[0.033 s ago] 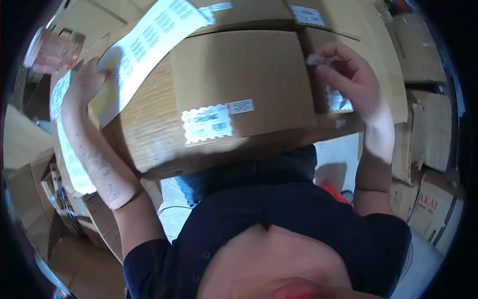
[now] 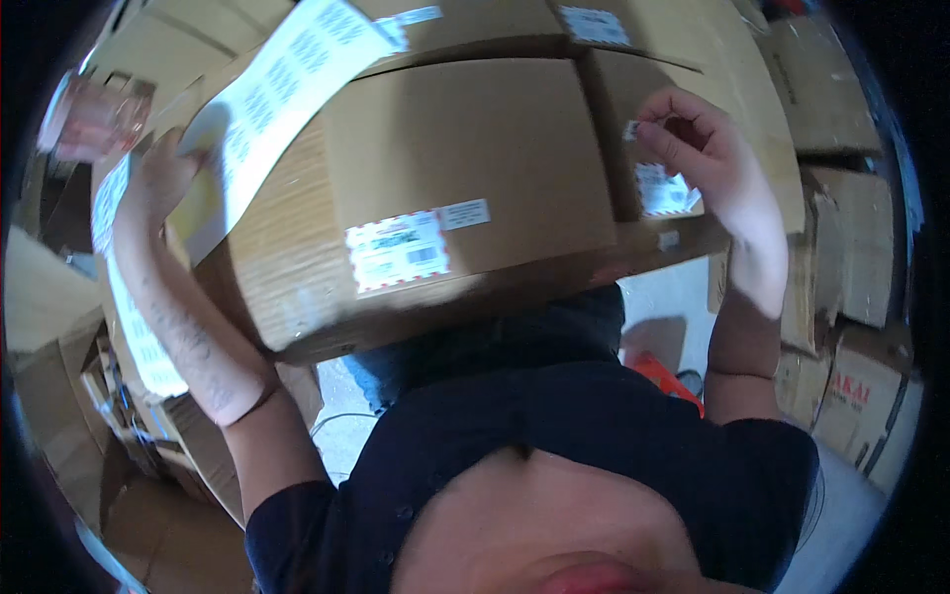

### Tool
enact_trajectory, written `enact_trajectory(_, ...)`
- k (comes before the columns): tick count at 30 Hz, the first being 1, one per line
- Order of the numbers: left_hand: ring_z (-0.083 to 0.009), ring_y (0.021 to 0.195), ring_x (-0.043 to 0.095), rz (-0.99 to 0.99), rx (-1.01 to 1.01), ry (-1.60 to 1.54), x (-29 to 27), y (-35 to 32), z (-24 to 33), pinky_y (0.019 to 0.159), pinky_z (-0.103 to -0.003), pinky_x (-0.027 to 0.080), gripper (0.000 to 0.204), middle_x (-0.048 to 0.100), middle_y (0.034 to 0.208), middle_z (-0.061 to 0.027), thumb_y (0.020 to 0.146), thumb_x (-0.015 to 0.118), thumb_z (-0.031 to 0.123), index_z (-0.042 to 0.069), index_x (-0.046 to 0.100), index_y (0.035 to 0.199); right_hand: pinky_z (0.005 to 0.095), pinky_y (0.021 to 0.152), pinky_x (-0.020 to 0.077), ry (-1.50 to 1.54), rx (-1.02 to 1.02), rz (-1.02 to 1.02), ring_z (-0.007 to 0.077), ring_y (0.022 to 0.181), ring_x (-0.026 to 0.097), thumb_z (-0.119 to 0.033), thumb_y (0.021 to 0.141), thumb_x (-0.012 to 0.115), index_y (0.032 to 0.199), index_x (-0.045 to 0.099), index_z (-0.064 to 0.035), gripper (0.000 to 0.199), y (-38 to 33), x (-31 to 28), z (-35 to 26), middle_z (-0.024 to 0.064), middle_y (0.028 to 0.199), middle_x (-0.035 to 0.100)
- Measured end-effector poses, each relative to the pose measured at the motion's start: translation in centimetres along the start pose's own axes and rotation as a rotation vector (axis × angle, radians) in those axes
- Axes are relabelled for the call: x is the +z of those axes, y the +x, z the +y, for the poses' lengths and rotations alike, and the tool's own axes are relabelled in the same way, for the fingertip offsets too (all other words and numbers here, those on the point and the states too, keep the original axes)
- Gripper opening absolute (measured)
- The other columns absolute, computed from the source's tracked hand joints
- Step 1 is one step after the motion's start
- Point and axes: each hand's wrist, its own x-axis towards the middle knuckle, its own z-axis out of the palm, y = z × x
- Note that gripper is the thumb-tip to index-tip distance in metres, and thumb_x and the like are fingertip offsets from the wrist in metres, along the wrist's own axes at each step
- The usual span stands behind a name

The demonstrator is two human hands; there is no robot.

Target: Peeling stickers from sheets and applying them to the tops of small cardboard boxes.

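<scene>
My left hand (image 2: 160,188) is closed on a long, curling strip of printed white labels (image 2: 287,84), which arches over the table and hangs down past my forearm. My right hand (image 2: 701,148) pinches a small white sticker (image 2: 630,130) between thumb and forefinger. The sticker is over the right-hand cardboard box (image 2: 616,94), just above a larger label (image 2: 663,188) with a patterned border. Whether it touches the cardboard I cannot tell. A bigger cardboard box (image 2: 465,139) sits in the middle, carrying a red-and-blue-edged label (image 2: 398,250) with a small white sticker (image 2: 465,213) beside it.
More labelled boxes (image 2: 475,25) stand at the back of the wooden table (image 2: 287,228). A clear pinkish plastic jar (image 2: 97,119) is at the far left. Stacked cartons (image 2: 856,243) line the right side, and open cardboard (image 2: 168,535) lies at lower left.
My right hand has brought the small sticker from beside the gap between the boxes to over the right-hand box. The whole view has shifted slightly. My left hand keeps hold of the strip.
</scene>
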Motion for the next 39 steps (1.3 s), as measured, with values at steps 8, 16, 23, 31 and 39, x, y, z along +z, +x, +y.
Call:
enact_trajectory(8,-0.0394,0.124,0.05,-0.003,-0.042,-0.001,0.2,0.0,-1.6,0.104,-0.042,0.037,0.055,0.052,0.131,-0.0267,0.091,0.054,0.027,0.0,0.042,0.138,0.0259,0.063,0.0388,-0.273,0.11,-0.115,0.0088,0.068,0.046,-0.019,0.09,0.064,0.086,0.061,0.0005,0.02,-2.6,-5.5,2.8,-0.0006,0.071,0.053)
enact_trajectory(16,-0.0388,0.125,0.048,-0.073,-0.102,0.063,-0.6,-0.2,-0.4,0.103,-0.042,0.038,0.056,0.05,0.134,-0.0256,0.093,0.051,0.03,0.002,0.04,0.14,0.0228,0.061,0.0338,-0.207,0.112,-0.125,0.0049,0.07,0.042,-0.018,0.09,0.066,0.085,0.058,-0.0019,0.019,-2.4,-6.0,5.1,-0.0037,0.076,0.049)
enact_trajectory(23,-0.039,0.124,0.049,-0.162,-0.144,0.029,-1.5,-0.5,1.0,0.103,-0.044,0.038,0.053,0.052,0.132,-0.0252,0.093,0.051,0.03,0.004,0.043,0.139,0.0238,0.06,0.0324,-0.191,0.115,-0.146,0.0055,0.068,0.04,-0.02,0.089,0.068,0.082,0.058,-0.0026,0.021,-2.2,-6.0,5.6,-0.004,0.074,0.047)
enact_trajectory(31,-0.0385,0.124,0.049,-0.073,-0.113,0.064,-0.7,-0.3,-0.3,0.102,-0.044,0.038,0.052,0.052,0.132,-0.0252,0.094,0.051,0.027,0.002,0.042,0.138,0.0275,0.056,0.0328,-0.345,-0.003,-0.099,0.009,0.063,0.04,-0.024,0.087,0.069,0.073,0.052,-0.0019,0.031,-2.2,-5.2,4.9,0.001,0.066,0.044)
enact_trajectory(39,-0.0386,0.124,0.049,-0.135,-0.129,-0.053,-0.6,0.0,-0.5,0.102,-0.043,0.038,0.052,0.052,0.132,-0.0253,0.093,0.051,0.026,0.001,0.041,0.139,0.0323,0.052,0.0331,-0.802,0.26,-0.178,0.0131,0.057,0.04,-0.038,0.084,0.072,0.067,0.047,-0.0031,0.046,-1.3,-7.3,4.1,0.0043,0.057,0.037)
